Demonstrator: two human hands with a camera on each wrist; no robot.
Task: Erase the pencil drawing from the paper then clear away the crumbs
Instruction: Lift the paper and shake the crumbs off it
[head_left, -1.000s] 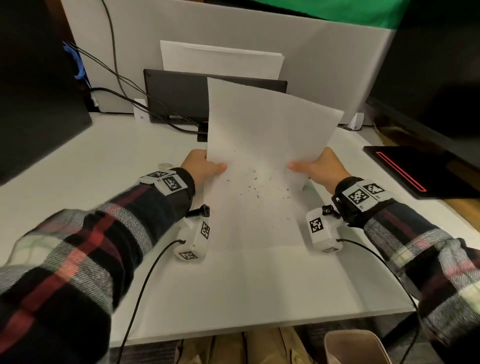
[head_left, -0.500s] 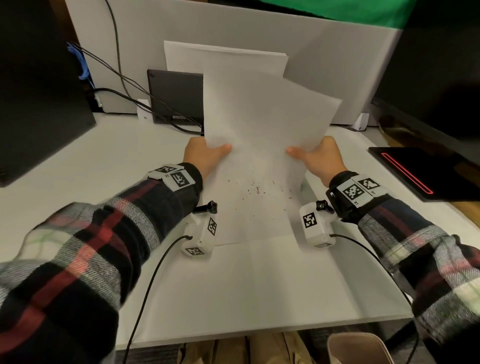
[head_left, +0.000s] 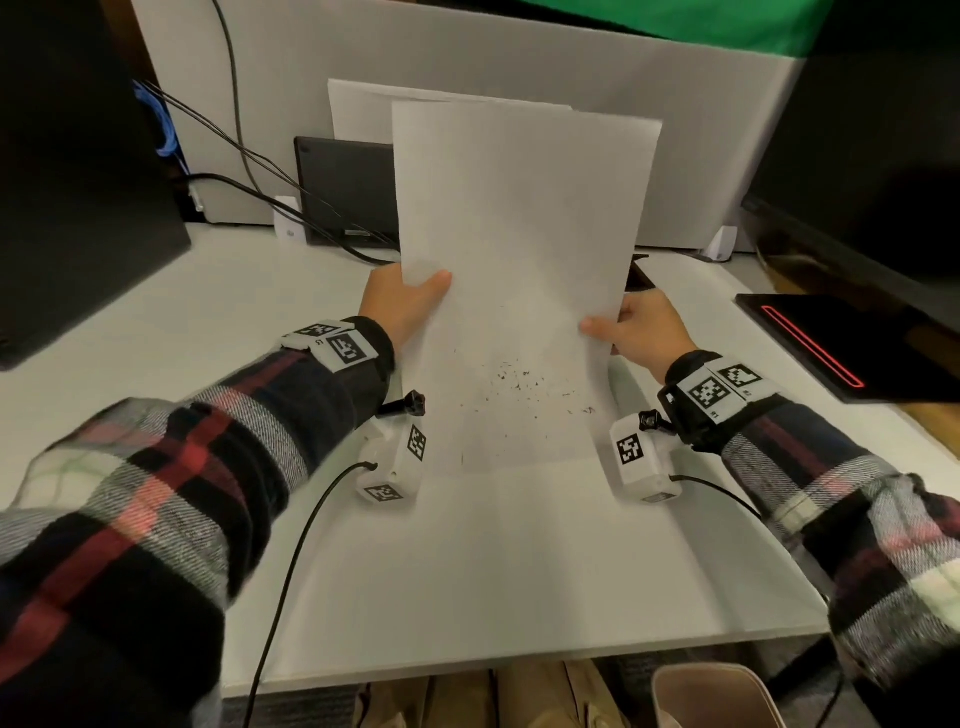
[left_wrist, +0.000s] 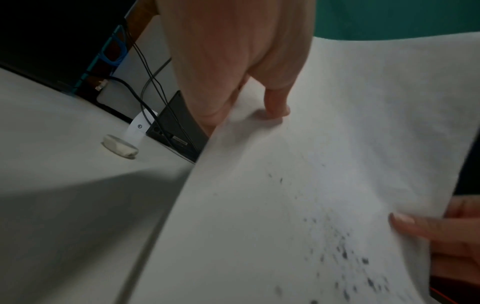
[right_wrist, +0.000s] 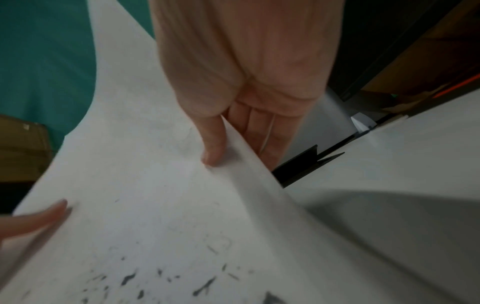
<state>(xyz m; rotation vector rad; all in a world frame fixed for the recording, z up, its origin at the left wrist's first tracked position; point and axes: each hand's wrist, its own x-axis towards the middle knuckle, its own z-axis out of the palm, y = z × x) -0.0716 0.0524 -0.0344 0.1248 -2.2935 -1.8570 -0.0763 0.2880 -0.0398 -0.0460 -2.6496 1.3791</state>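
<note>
The white paper (head_left: 519, 234) is lifted off the white desk (head_left: 467, 571), its far end raised and its near edge low. Dark eraser crumbs (head_left: 519, 387) lie scattered on its lower half; they also show in the wrist views as crumbs (left_wrist: 345, 255) and crumbs (right_wrist: 127, 277). My left hand (head_left: 405, 301) pinches the paper's left edge, thumb on top. My right hand (head_left: 639, 327) pinches the right edge the same way. A white eraser (left_wrist: 119, 146) lies on the desk to the left of the sheet.
A dark tablet (head_left: 348, 192) with cables (head_left: 249, 161) leans against the grey partition, more white sheets (head_left: 363, 109) behind it. A black box (head_left: 78, 182) stands at left, a black device with a red line (head_left: 831, 353) at right. A beige bin (head_left: 717, 696) sits below the desk's front edge.
Both hands have turned the sheet from skewed to nearly square and tipped it steeper. The crumbs have slid down toward the near edge.
</note>
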